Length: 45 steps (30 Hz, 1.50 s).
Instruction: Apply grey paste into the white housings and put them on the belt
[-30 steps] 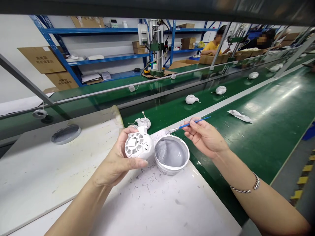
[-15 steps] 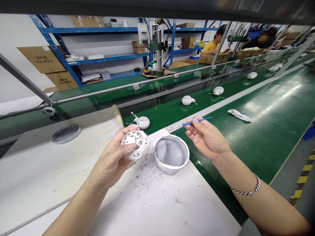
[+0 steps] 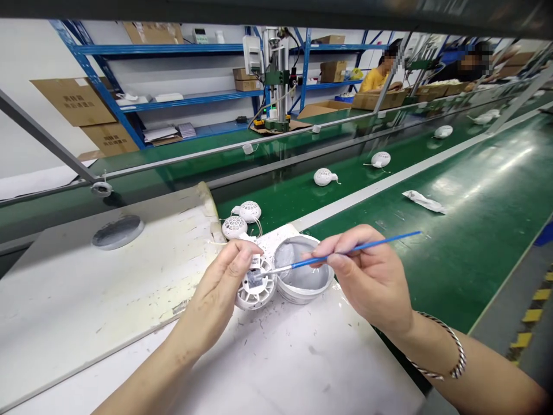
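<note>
As the brush [image 3: 307,263] had now reached the housing [image 3: 256,296], my right hand [image 3: 372,278] pinched it, my left hand [image 3: 221,293] the housing's left side.

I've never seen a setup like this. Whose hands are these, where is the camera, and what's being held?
There is no machine doing this handwork: these are a person's own bare hands. The view comes from a camera worn on that person's head, looking forward and down. The left hand holds a round white shell with slots. The right hand holds a thin blue brush, its bristles at a grey patch on the shell. Just beside it, a tub of grey paste stands on a white board. Beyond, similar white shells lie on a green surface.
</note>
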Available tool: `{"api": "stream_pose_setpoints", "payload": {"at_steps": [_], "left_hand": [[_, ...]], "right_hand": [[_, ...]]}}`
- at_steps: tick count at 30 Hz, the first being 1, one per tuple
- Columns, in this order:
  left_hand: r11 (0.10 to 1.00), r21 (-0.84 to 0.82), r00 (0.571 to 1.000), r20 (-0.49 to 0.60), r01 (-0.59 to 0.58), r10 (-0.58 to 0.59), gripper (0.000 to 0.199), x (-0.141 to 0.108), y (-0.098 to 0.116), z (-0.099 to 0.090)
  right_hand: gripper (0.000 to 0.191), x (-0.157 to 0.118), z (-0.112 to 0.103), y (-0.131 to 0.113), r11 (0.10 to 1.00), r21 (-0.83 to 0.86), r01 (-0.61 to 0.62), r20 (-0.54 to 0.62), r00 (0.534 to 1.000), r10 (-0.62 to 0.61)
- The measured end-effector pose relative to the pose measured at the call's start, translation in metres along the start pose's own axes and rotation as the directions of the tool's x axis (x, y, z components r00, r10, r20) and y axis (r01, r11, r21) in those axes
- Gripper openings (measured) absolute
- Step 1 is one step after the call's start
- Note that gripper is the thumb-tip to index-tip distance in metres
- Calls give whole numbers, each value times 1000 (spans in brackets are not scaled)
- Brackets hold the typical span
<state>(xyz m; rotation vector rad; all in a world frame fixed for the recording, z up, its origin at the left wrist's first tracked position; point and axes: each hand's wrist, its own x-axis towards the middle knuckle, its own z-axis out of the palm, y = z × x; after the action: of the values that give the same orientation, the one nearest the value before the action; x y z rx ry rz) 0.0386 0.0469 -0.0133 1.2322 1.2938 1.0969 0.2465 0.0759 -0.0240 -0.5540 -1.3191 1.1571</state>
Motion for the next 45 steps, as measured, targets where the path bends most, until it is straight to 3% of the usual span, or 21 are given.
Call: {"api": "stream_pose_setpoints", "payload": {"at_steps": [4,7,9,10,14,17,19,23,25,27,29,31,32,35,39,42,45], "left_hand": [[998,-2,998,0,62,-62,38,-3,3,1],[996,-28,996,30,82,-81,38,-3,4,0],[996,-43,997,23,73,-72,38,-3,6,0],[997,-45,997,17,69,-69,38,-3,6,-1],[996,-32,997,12,82,-82,40,-3,9,-2],[996,-14,996,30,83,-82,39,-2,7,-4],[997,-21,996,48,79,-78,38,-1,3,-5],[990,-68,988,97,126,-119,39,-2,-2,-6],[976,-123,974,160,179,-159,47,-4,0,-4],[955,-158,942,268,251,-203,56,-9,5,-3],[946,-128,899,372,296,-231,61,-15,11,-1],[953,-63,861,450,297,-238,60,-20,15,0],[958,-38,847,479,283,-231,58,-23,17,1],[970,-19,824,532,242,-195,54,-28,18,2],[974,-13,814,552,225,-180,42,-30,16,2],[980,41,836,516,193,-186,56,-31,16,3],[983,96,900,396,157,-182,52,-33,20,8]], "right_hand": [[14,-6,-3,0,963,-135,233,153,965,-212],[27,-2,-10,-3,850,-208,483,446,821,-357],[31,2,-14,-8,799,-211,563,582,729,-360],[33,4,-15,-10,794,-212,569,614,710,-345],[41,3,-19,-16,758,-250,603,618,702,-354],[32,-2,-21,-15,717,-316,622,540,739,-403],[27,-5,-21,-12,739,-330,587,446,787,-427],[19,-7,-20,-9,883,-204,423,141,905,-401],[19,-6,-19,-11,905,-168,392,30,919,-393],[23,-2,-17,-14,825,-247,508,97,860,-500],[23,2,-14,-17,642,-367,673,327,739,-588],[17,5,-10,-19,473,-414,778,546,628,-555],[15,7,-8,-19,427,-414,804,610,593,-526],[12,7,-5,-17,376,-370,850,709,520,-477],[17,4,-11,-13,294,-370,882,701,472,-534],[25,0,-13,-12,259,-438,861,666,504,-550],[28,-6,-9,-15,260,-484,836,669,545,-505]]}}
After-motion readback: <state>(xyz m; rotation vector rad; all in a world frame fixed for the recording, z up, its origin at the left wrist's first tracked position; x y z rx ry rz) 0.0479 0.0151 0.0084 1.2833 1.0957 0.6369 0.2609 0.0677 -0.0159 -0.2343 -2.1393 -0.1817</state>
